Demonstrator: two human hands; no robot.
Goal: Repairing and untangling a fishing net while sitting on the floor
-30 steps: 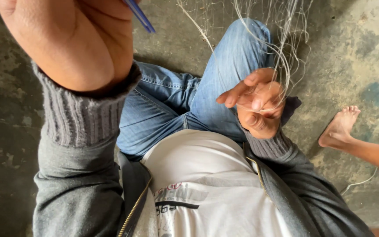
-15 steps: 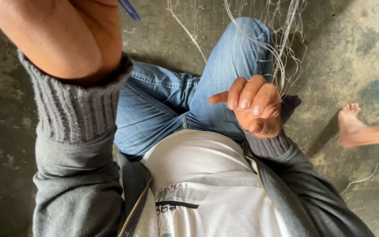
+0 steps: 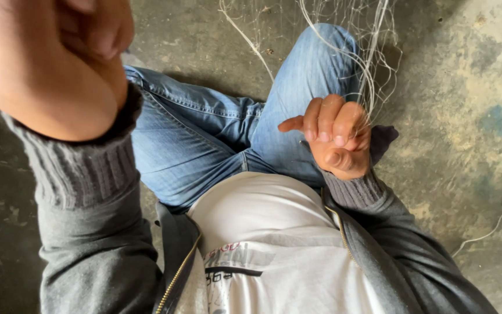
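My left hand [image 3: 47, 64] is raised close to the camera at the upper left, its fingers curled shut. The blue tool it held a moment ago is out of frame. My right hand [image 3: 335, 136] is over my right thigh, closed on thin white strands of a fishing net [image 3: 350, 35], with the forefinger pointing left. The net hangs down from the top edge over my bent knee. I sit in blue jeans [image 3: 204, 145], a white shirt [image 3: 274, 244] and a grey zip jacket.
A rough, stained concrete floor [image 3: 454, 87] lies all around me. A loose white strand [image 3: 495, 224] trails across it at the right edge.
My left hand rose and the blue tool left the frame. My right hand closed tighter on the net strands. Another person's bare foot at the right has gone from view.
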